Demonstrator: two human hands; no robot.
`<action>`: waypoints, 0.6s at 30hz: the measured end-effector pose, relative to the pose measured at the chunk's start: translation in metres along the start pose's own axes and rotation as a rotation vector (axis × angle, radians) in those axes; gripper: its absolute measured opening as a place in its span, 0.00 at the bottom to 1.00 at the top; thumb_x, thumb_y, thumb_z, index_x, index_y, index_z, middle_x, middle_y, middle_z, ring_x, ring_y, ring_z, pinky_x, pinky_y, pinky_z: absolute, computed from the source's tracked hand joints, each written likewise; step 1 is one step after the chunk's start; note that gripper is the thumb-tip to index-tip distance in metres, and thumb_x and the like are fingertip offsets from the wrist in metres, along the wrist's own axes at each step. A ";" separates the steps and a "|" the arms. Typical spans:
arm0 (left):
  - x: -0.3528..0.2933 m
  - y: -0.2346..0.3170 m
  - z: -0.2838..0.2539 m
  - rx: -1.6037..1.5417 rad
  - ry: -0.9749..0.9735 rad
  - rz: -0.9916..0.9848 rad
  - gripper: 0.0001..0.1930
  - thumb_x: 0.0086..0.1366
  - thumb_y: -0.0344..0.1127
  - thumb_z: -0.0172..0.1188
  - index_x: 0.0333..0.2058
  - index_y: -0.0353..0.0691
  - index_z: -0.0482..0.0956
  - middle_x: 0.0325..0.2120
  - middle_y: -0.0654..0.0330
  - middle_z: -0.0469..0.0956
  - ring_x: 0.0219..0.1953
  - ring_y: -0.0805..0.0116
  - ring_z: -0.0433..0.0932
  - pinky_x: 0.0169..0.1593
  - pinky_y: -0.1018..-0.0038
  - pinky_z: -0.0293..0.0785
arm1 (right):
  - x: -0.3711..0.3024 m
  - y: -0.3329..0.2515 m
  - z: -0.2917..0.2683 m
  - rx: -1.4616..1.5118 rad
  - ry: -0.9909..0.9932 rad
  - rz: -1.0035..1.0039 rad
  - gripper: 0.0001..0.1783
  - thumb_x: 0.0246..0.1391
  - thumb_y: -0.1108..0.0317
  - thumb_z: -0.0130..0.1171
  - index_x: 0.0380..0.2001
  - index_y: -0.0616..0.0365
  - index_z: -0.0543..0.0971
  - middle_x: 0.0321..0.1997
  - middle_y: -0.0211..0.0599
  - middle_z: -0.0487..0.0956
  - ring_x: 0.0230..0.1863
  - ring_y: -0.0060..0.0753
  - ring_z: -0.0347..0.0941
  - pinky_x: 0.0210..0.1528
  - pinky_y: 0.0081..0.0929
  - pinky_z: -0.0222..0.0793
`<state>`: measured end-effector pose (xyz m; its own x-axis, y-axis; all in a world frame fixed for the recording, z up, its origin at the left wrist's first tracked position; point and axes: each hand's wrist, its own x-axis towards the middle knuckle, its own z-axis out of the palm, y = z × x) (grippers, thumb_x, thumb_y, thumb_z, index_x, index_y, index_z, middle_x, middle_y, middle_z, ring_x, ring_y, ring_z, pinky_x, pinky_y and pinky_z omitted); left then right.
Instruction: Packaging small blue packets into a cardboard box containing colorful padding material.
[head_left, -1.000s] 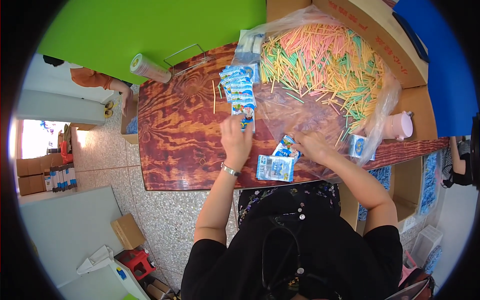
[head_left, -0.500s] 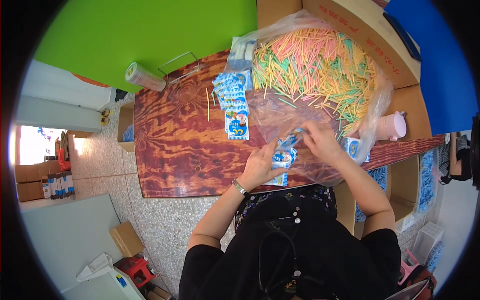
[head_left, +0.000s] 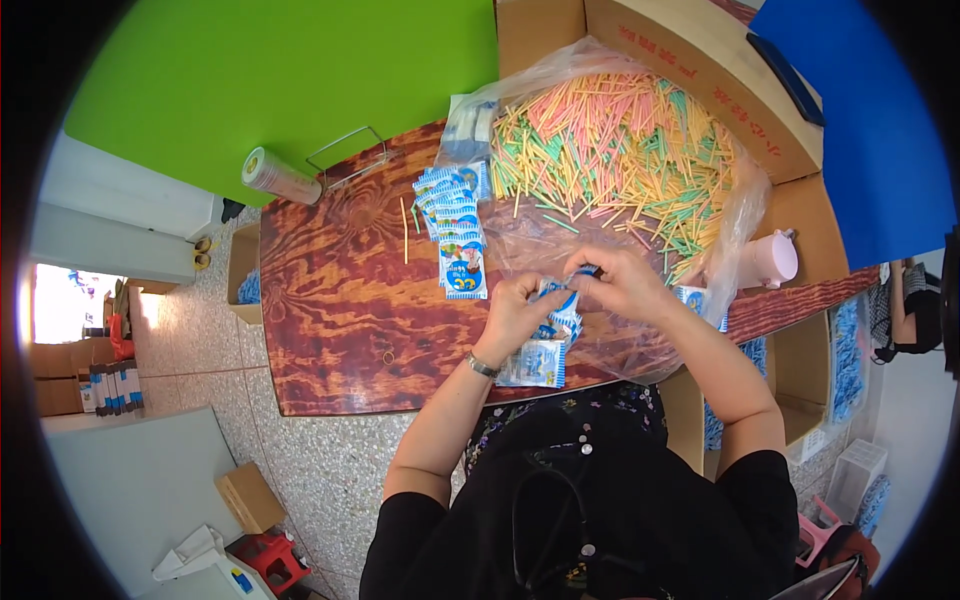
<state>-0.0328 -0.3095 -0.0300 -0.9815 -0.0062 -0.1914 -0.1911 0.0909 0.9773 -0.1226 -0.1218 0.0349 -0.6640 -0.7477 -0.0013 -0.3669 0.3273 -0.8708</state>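
Observation:
Both hands meet above the near part of the wooden table, at a small blue-and-white packet (head_left: 560, 289). My left hand (head_left: 512, 318) is closed, pinching the packet's left side. At its upper right edge my right hand (head_left: 625, 286) pinches, a dark blue bit showing at the fingertips. Fingers partly hide the packet, so I cannot tell whether its top is open. Beneath the hands, more packets (head_left: 533, 366) lie overlapping near the table's edge. Farther left runs an overlapping row of like packets (head_left: 463, 268). Beyond the hands, a heap of thin pink, yellow and green sticks (head_left: 620, 140) lies on clear plastic.
A cardboard box (head_left: 735, 95) walls the heap's far right side. A pink cup (head_left: 768, 262) stands at the right, with packets (head_left: 690, 296) beside it. A stack of cups (head_left: 282, 178), a wire stand (head_left: 345, 160) and a loose stick (head_left: 405, 232) lie left.
My hands have drawn closer together around the packet. A packet under my left hand now shows more fully near the table edge. The whole view has shifted slightly.

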 end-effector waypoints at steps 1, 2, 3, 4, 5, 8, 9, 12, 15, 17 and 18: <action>0.002 0.003 0.000 -0.041 -0.004 -0.007 0.09 0.62 0.32 0.65 0.37 0.32 0.81 0.27 0.65 0.82 0.28 0.85 0.76 0.30 0.83 0.73 | -0.001 0.000 0.001 0.002 -0.004 0.003 0.12 0.51 0.72 0.65 0.39 0.61 0.78 0.34 0.34 0.80 0.34 0.23 0.75 0.37 0.24 0.71; 0.005 0.004 -0.002 -0.020 0.017 0.075 0.08 0.63 0.31 0.64 0.37 0.32 0.81 0.28 0.65 0.82 0.28 0.85 0.76 0.30 0.83 0.73 | 0.002 -0.001 0.000 0.059 0.054 -0.019 0.12 0.50 0.71 0.66 0.39 0.61 0.78 0.33 0.33 0.80 0.34 0.21 0.74 0.37 0.24 0.71; 0.005 0.005 -0.004 -0.021 0.021 0.076 0.08 0.63 0.31 0.64 0.37 0.32 0.81 0.28 0.65 0.82 0.28 0.85 0.76 0.30 0.83 0.73 | 0.005 -0.002 -0.001 0.116 0.112 -0.040 0.13 0.50 0.70 0.66 0.39 0.61 0.78 0.32 0.31 0.79 0.33 0.20 0.73 0.36 0.23 0.70; 0.004 0.006 -0.004 -0.118 -0.016 0.050 0.08 0.63 0.32 0.64 0.36 0.32 0.82 0.28 0.66 0.82 0.29 0.85 0.75 0.31 0.82 0.73 | 0.008 -0.002 -0.003 0.114 0.110 -0.043 0.13 0.50 0.70 0.66 0.39 0.61 0.78 0.32 0.31 0.79 0.33 0.20 0.73 0.36 0.23 0.70; 0.003 0.008 -0.004 -0.216 -0.057 0.022 0.08 0.63 0.33 0.64 0.35 0.32 0.83 0.27 0.66 0.82 0.30 0.85 0.75 0.32 0.81 0.73 | 0.010 -0.003 -0.005 0.083 0.098 -0.057 0.15 0.50 0.66 0.66 0.39 0.59 0.78 0.30 0.33 0.79 0.31 0.24 0.74 0.35 0.26 0.69; 0.000 0.011 -0.002 -0.265 -0.136 0.025 0.09 0.67 0.32 0.60 0.39 0.32 0.82 0.31 0.67 0.82 0.32 0.85 0.75 0.33 0.82 0.73 | 0.012 -0.004 -0.003 0.071 0.047 0.019 0.17 0.50 0.60 0.67 0.40 0.58 0.79 0.29 0.36 0.79 0.29 0.29 0.74 0.34 0.30 0.68; -0.001 0.011 -0.003 -0.282 -0.178 0.021 0.10 0.68 0.33 0.59 0.40 0.32 0.82 0.32 0.66 0.82 0.32 0.84 0.76 0.32 0.82 0.74 | 0.013 -0.006 -0.001 0.094 0.005 0.107 0.17 0.49 0.60 0.67 0.39 0.58 0.79 0.30 0.37 0.78 0.29 0.29 0.73 0.34 0.31 0.68; -0.001 0.005 -0.011 -0.105 -0.124 0.043 0.07 0.63 0.31 0.64 0.35 0.34 0.81 0.29 0.67 0.81 0.30 0.85 0.74 0.31 0.82 0.72 | 0.006 -0.007 0.002 0.027 0.009 -0.011 0.14 0.52 0.63 0.65 0.39 0.60 0.79 0.33 0.42 0.79 0.32 0.31 0.75 0.35 0.33 0.68; -0.001 0.020 -0.010 0.079 -0.037 0.068 0.07 0.59 0.30 0.68 0.30 0.35 0.78 0.25 0.67 0.79 0.28 0.86 0.73 0.30 0.83 0.71 | 0.001 -0.002 0.005 -0.007 0.032 -0.066 0.14 0.53 0.65 0.62 0.42 0.60 0.78 0.35 0.43 0.80 0.35 0.33 0.78 0.37 0.33 0.69; -0.002 0.027 -0.010 0.129 0.027 0.099 0.09 0.57 0.29 0.70 0.27 0.37 0.76 0.23 0.67 0.78 0.27 0.86 0.73 0.29 0.83 0.71 | 0.003 -0.004 0.001 -0.022 0.043 -0.081 0.15 0.54 0.67 0.61 0.44 0.60 0.78 0.36 0.43 0.80 0.37 0.34 0.79 0.38 0.32 0.70; -0.004 0.027 -0.010 0.086 0.023 0.089 0.11 0.56 0.30 0.71 0.25 0.37 0.75 0.23 0.67 0.78 0.26 0.85 0.72 0.28 0.83 0.70 | 0.006 -0.011 -0.005 0.019 -0.040 -0.019 0.16 0.54 0.67 0.61 0.46 0.60 0.77 0.37 0.42 0.81 0.37 0.34 0.79 0.39 0.32 0.71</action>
<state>-0.0343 -0.3174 -0.0022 -0.9947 -0.0167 -0.1012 -0.1025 0.1775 0.9788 -0.1262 -0.1272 0.0467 -0.6301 -0.7765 -0.0041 -0.3666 0.3022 -0.8799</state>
